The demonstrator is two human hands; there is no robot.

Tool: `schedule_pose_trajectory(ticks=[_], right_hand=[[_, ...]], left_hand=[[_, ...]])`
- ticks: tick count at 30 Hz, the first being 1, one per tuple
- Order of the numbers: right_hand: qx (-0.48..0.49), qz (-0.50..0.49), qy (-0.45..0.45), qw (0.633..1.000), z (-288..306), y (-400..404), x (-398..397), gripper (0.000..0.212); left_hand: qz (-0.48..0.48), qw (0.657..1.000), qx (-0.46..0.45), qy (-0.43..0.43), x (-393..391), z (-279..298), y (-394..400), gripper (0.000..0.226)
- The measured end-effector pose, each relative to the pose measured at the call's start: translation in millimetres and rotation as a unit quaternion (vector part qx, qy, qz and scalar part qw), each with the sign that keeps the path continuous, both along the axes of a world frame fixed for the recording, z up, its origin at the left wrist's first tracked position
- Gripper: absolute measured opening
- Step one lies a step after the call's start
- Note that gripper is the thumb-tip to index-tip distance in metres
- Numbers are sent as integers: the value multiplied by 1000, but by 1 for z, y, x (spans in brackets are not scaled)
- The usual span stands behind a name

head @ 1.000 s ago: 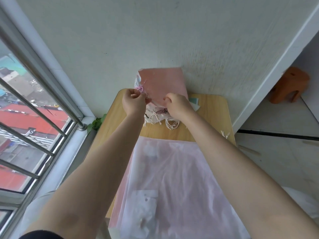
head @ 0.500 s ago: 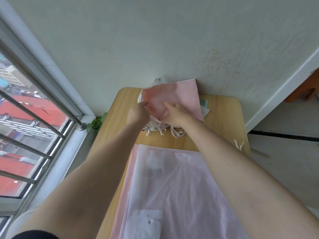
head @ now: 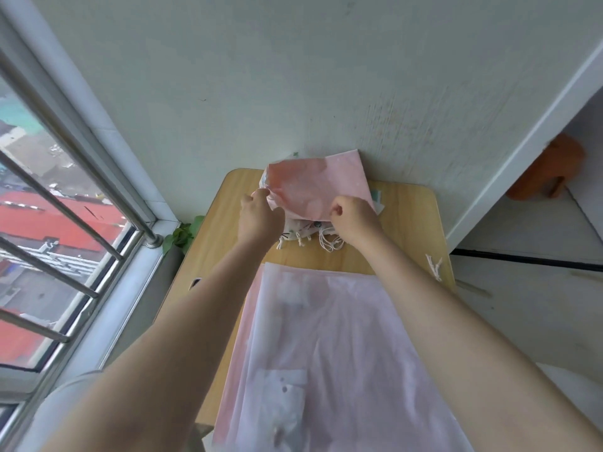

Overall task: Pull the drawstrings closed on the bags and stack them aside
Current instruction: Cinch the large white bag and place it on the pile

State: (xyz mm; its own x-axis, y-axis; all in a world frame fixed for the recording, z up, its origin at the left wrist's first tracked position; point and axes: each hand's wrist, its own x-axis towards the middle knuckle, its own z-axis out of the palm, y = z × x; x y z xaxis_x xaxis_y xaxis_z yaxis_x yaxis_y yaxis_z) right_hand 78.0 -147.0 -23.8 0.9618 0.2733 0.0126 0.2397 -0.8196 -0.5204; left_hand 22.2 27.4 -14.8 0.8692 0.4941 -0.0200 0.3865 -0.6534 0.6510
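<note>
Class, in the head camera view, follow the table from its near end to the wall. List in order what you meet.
Sheer pink sheet → white cords → pink bag, gripped by the left hand and right hand → wall.

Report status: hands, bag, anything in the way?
Left hand and right hand both grip the pink bag. Bag rests on the stack by the wall. Nothing in the way.

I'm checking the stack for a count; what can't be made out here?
- Bags under the pink bag, head view: covered by it; count unclear.
- Pink bag's drawstring: behind left hand and right hand.
- Orange object: blurred, partly behind the wall corner.
</note>
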Motion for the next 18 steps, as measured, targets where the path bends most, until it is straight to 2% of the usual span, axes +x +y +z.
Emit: schedule_pose_trajectory(ticks=[2, 4, 7, 9, 11, 12, 14, 16, 18], right_hand=[[-67, 18, 67, 995, -6, -12, -22, 24], [-162, 46, 123, 978, -16, -21, -43, 25], [-236, 64, 129, 961, -31, -31, -70, 14], [-227, 55, 99, 967, -39, -35, -79, 10], [-211, 48, 80, 973, -45, -38, -84, 22], [-201, 53, 72, 976, -46, -39, -86, 21], [-146, 86, 63, 984, -45, -40, -92, 10], [-89, 130, 49, 986, -40, -40, -99, 14], [-63, 146, 31, 987, -35, -40, -104, 14]], left_hand=[[10, 999, 8, -35, -20, 4, -9, 39], [1, 1000, 7, -26, -36, 2, -17, 32], [-45, 999, 5, 21, -58, -4, -31, 28], [-73, 996, -4, 42, -70, -9, -39, 30], [-94, 994, -2, 59, -78, -14, -44, 31], [-109, 992, 11, 65, -80, -17, -45, 31], [-172, 980, 70, 77, -86, -25, -48, 31], [-229, 959, 139, 89, -90, -32, -53, 32], [-225, 954, 180, 83, -93, -34, -61, 26]])
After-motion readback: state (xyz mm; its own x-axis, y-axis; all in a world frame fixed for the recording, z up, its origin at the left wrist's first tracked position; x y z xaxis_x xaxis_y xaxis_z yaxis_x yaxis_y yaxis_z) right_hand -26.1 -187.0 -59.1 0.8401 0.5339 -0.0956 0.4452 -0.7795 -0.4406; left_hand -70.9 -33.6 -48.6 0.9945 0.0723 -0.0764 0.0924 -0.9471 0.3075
